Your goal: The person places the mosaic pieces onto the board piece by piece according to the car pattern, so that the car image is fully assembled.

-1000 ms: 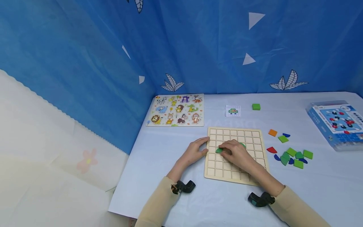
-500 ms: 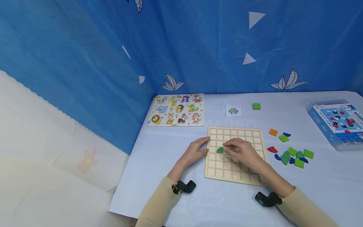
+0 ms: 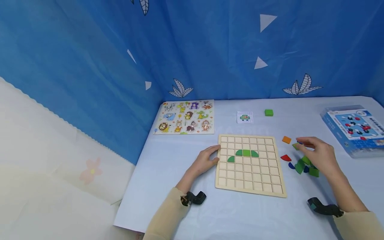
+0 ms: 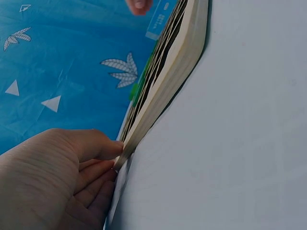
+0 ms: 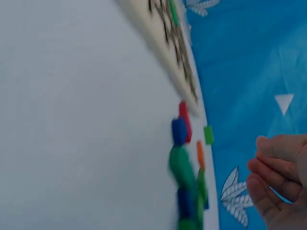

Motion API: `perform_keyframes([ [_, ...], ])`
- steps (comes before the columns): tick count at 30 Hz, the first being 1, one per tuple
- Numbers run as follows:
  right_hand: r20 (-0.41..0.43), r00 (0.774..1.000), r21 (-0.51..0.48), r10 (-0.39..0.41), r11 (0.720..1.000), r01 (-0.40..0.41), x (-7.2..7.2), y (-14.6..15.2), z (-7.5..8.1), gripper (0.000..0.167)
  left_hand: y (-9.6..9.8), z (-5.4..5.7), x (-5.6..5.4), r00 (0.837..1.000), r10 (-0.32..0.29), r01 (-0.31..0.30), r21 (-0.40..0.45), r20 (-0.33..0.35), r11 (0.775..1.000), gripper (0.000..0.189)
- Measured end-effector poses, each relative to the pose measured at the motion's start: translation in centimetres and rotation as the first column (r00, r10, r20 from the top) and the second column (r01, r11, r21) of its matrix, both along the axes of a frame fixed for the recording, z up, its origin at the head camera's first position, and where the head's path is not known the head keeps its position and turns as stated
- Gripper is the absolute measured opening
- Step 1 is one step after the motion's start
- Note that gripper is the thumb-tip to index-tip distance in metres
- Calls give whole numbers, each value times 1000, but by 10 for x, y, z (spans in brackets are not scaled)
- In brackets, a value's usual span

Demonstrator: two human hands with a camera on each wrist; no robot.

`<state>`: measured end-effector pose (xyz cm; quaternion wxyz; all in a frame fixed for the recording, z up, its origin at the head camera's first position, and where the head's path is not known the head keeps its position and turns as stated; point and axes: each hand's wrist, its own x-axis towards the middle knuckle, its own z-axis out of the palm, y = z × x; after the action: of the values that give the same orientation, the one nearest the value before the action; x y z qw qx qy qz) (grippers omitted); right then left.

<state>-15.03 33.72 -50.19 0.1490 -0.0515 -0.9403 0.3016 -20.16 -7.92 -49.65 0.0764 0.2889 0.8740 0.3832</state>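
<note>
A square wooden grid board [image 3: 252, 180] lies on the table. In its cells sit a light green square [image 3: 246, 153], a dark green quarter-circle on each side of it, and another quarter-circle [image 3: 231, 159] lower left. My left hand [image 3: 205, 162] touches the board's left edge with fingertips and thumb apart. My right hand [image 3: 321, 156] hovers above the loose pieces, thumb and fingers parted with nothing between them. Under its fingertips a green square [image 3: 295, 146] is partly hidden. Nearby lie an orange square [image 3: 286, 139], a red quarter-circle [image 3: 286, 158] and a dark green piece [image 3: 299, 166].
Behind the board lie a small pattern card [image 3: 244, 117] and a green block [image 3: 269, 112]. An animal puzzle [image 3: 184, 117] is at the back left. At the far right stands a blue box [image 3: 354, 133]. Blue cloth [image 3: 216, 50] hangs behind the table.
My right hand has let go of the lower-left green quarter-circle on the board and moved right to above the loose pieces. The left hand stays at the board's edge.
</note>
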Motion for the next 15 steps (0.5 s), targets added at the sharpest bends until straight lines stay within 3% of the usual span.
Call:
perform_keyframes([
  [7, 31, 999, -9, -23, 1000, 23, 17, -11, 19, 33, 1, -1, 1, 1000, 6, -6, 11, -3, 1000, 52],
  [15, 42, 999, 14, -25, 1000, 25, 13, -19, 10, 35, 0, -1, 1, 1000, 9, -9, 2, 8, 1000, 52],
])
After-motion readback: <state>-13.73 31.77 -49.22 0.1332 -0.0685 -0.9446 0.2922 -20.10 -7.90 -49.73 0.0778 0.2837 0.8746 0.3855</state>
